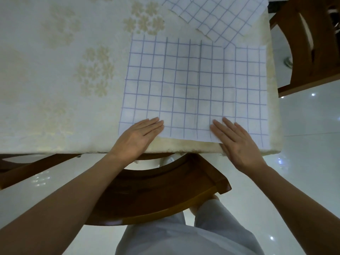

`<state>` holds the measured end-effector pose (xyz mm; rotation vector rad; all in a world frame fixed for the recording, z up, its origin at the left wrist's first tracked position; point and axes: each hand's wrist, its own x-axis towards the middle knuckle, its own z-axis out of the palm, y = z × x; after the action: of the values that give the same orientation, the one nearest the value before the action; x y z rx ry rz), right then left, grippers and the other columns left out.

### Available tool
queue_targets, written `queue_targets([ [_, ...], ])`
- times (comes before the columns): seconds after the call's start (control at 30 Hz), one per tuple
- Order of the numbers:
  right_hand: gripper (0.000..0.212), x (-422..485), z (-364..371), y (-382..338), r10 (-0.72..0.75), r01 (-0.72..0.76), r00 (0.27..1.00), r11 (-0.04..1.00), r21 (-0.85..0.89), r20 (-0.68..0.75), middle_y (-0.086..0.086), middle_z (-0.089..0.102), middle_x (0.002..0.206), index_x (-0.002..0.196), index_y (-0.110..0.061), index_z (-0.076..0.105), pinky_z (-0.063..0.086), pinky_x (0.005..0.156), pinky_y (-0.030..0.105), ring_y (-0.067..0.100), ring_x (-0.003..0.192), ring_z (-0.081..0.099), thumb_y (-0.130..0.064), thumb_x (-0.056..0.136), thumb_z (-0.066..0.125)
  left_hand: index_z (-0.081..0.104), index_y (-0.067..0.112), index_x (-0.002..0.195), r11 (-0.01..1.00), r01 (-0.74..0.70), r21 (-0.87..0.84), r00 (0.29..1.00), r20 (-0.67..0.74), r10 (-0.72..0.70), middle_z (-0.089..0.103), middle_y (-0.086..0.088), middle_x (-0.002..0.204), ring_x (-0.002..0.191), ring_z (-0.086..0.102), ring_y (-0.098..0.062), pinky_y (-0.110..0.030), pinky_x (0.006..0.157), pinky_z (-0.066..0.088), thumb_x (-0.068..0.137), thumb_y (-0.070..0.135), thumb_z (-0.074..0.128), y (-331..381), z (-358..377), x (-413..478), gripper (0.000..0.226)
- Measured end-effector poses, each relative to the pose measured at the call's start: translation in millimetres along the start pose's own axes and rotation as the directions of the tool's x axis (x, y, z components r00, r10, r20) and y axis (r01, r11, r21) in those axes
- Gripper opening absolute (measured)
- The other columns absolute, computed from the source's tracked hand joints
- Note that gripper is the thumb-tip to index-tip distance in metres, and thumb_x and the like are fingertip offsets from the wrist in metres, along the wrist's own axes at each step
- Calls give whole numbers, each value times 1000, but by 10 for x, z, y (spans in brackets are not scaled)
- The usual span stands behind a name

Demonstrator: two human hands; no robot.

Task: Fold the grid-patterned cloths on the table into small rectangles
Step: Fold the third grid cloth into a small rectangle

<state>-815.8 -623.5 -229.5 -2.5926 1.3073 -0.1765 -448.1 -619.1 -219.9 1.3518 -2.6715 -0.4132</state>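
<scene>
A large white cloth with a blue grid [195,85] lies spread flat on the table [55,89], at its right end, close to the near edge and reaching almost to the right edge. It is nearly square, so no long axis stands out; its sides run roughly square to the table's edges, with the near side angled slightly so that its right corner sits lower and closer to the person. Faint crease lines cross it through the middle, one running away from the person and one running side to side. The left hand [139,137] rests palm down on the cloth's near left corner, fingers straight, held together and pointing up and to the right; it grips nothing. The right hand [237,142] lies palm down on the near edge toward the right, fingers straight and slightly spread, pointing up and to the left, the heel of the hand over the table edge; it too holds nothing, only presses flat. A second grid cloth [219,17] lies at the far right corner of the table, turned diagonally, its near corner overlapping the far edge of the first. The table wears a cream covering with pale floral patterns. A wooden chair [156,196] stands below the near edge, between the forearms, and another chair [312,43] stands to the right of the table.
</scene>
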Motion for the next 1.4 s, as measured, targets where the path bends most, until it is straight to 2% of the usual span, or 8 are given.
queue_targets([
  [0.1, 48, -176, -38, 131, -1, 2, 1000, 999, 43, -24, 8, 34, 159, 150, -8, 40, 31, 117, 54, 28, 151, 24, -19, 105, 34, 54, 4, 139, 999, 36, -24, 999, 20, -36, 51, -8, 146, 139, 43, -21, -37, 116, 34, 55, -1, 94, 21, 6, -46, 93],
  [0.27, 51, -451, -84, 333, -25, 27, 999, 998, 59, -35, 6, 38, 158, 149, -9, 42, 36, 115, 51, 26, 150, 28, -10, 99, 48, 58, 6, 135, 997, 71, -37, 997, 42, -69, 55, -7, 142, 136, 48, -18, -37, 113, 40, 53, 4, 95, 188, 31, -165, 91],
  [0.4, 47, -596, -85, 401, -33, 39, 996, 997, 60, -87, 6, 44, 154, 145, -8, 49, 40, 112, 51, 27, 147, 33, -8, 97, 54, 59, 11, 135, 986, 154, -72, 988, 2, -154, 57, -6, 141, 134, 49, -16, -33, 113, 38, 74, 3, 85, 442, 44, -266, 67],
  [0.57, 46, -567, -31, 379, -33, 43, 991, 996, 74, -132, 5, 45, 154, 144, -12, 51, 36, 115, 51, 27, 146, 35, -32, 102, 52, 59, 13, 134, 967, 227, -112, 971, -48, -233, 58, -5, 139, 133, 50, -15, -34, 113, 38, 91, 10, 67, 696, 39, -216, 44],
  [0.77, 44, -461, 10, 446, -49, 54, 989, 998, 31, -141, 3, 48, 151, 141, -16, 56, 38, 112, 52, 29, 144, 39, -33, 101, 56, 57, 18, 137, 934, 308, -180, 948, -23, -317, 55, 0, 143, 135, 47, -11, -33, 114, 37, 95, 9, 62, 697, -9, -239, 44],
  [1.0, 39, -421, -61, 502, -98, 105, 986, 993, 46, -136, 4, 51, 148, 139, -14, 58, 39, 111, 49, 30, 142, 41, -22, 103, 45, 56, 21, 138, 913, 346, -217, 934, -9, -356, 53, 3, 144, 137, 44, -9, -33, 115, 37, 97, 14, 57, 651, -28, -284, 42],
  [1.23, 40, -430, -351, 464, -77, 90, 989, 991, 103, -126, -1, 57, 143, 137, -14, 60, 34, 108, 34, 25, 139, 46, -24, 102, 43, 58, 22, 136, 913, 375, -159, 923, -24, -383, 55, 4, 142, 133, 49, -8, -27, 114, 35, 96, 15, 61, 817, -248, -284, 40],
  [1.4, 41, -508, -540, 360, -117, 124, 990, 987, 102, -78, 5, 60, 139, 134, -10, 61, 54, 98, 44, 27, 133, 52, -12, 94, 53, 59, 22, 135, 910, 390, -139, 919, -3, -394, 58, 4, 139, 129, 52, -8, -26, 113, 34, 91, 8, 68, 1088, -335, -450, 47],
])
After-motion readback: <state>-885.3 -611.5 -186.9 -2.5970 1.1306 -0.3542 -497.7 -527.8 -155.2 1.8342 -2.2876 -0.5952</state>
